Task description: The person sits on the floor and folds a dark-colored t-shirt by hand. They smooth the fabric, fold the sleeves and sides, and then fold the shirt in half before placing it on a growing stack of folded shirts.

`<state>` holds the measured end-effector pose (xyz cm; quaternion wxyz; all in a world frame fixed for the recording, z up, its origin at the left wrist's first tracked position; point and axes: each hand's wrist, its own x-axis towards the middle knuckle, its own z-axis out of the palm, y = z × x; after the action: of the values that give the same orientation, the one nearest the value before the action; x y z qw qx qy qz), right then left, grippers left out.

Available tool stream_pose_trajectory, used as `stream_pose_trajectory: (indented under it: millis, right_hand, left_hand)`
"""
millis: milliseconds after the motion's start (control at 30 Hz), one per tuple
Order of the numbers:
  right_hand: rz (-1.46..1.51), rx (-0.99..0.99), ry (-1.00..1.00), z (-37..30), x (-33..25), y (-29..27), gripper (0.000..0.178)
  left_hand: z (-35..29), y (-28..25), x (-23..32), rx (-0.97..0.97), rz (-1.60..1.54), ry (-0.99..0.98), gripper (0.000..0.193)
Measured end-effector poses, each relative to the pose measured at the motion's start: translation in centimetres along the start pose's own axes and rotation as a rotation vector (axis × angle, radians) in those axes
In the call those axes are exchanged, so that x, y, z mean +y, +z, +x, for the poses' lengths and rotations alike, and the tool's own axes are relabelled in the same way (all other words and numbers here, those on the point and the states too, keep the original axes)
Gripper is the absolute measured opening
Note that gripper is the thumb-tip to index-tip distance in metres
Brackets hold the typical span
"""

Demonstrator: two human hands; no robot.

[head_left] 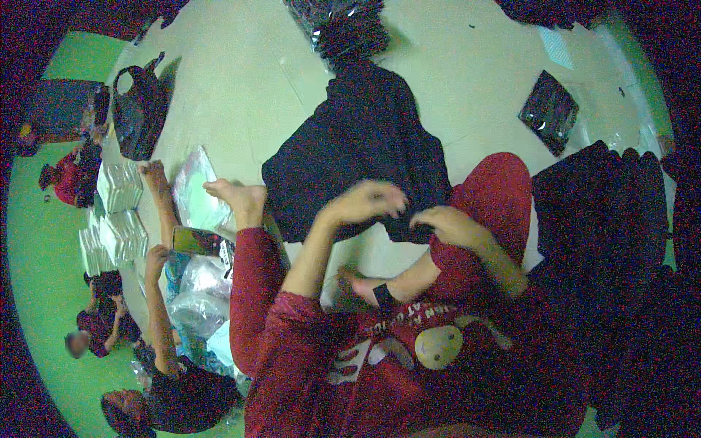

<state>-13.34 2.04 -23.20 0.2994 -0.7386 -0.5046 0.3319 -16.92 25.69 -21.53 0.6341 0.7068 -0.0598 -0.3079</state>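
Left hand and right hand sit apart, fingers curled, any grip impossible to tell, at the near edge of a dark garment stretching away across the floor, left nearer its middle. Beyond, toward the floor's left edge, lies a black bag, contents hidden; toward its right, a clear-wrapped dark packet.

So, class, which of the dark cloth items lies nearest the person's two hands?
The black garment spread out in front, close to the left hand and right hand; the dark cloth heap on the person's right lies farther off.
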Motion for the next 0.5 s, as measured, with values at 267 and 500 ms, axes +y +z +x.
stream_pose_trajectory:
  millis: [267, 500]
  right_hand:
    - [-0.453, -0.026, -0.009, -1.4, -0.9, 2.7, 0.028]
    - [-0.459, -0.094, 0.052, -1.7, -1.6, 2.8, 0.023]
  left_hand:
    - [10.3, -16.4, -0.6, 1.159, 0.607, -0.344, 0.034]
    - [12.8, -17.0, -2.5, 1.284, 0.807, -0.056, 0.027]
